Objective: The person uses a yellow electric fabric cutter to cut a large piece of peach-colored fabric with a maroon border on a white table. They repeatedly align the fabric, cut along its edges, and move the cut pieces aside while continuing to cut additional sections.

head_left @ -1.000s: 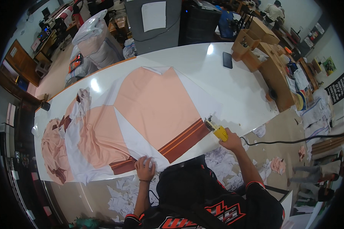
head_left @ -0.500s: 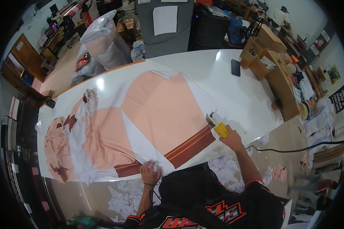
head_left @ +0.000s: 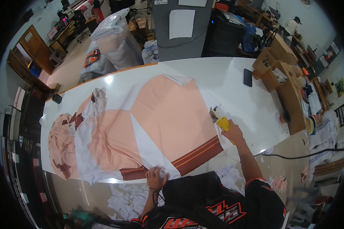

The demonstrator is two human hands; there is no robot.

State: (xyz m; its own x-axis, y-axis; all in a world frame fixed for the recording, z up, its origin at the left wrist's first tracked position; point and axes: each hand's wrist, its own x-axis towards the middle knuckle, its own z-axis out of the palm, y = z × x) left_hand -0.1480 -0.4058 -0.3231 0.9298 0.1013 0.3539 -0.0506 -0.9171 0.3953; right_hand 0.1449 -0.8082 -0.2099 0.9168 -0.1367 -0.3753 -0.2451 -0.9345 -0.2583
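A peach fabric panel (head_left: 172, 114) with white margins and a striped brown band (head_left: 200, 154) lies spread on the white table. My right hand (head_left: 233, 133) is closed around a yellow handheld electric fabric cutter (head_left: 223, 123). The cutter's metal head is at the panel's right edge, above the band; its blade is too small to make out. At the table's near edge, my left hand (head_left: 156, 178) has bent fingers on the white fabric (head_left: 151, 147) beside a second brown band (head_left: 133, 173). The cloth puckers at those fingers.
Crumpled peach and white fabric (head_left: 63, 145) is heaped at the table's left end. A dark phone (head_left: 247, 78) lies near cardboard boxes (head_left: 283, 82) on the right. A black cable (head_left: 302, 155) hangs at the right. White scraps (head_left: 128, 202) litter the floor below.
The cutter in my right hand has moved up along the panel's right edge, from the brown band to the peach part. My left hand stays on the fabric. The whole view has shifted slightly.
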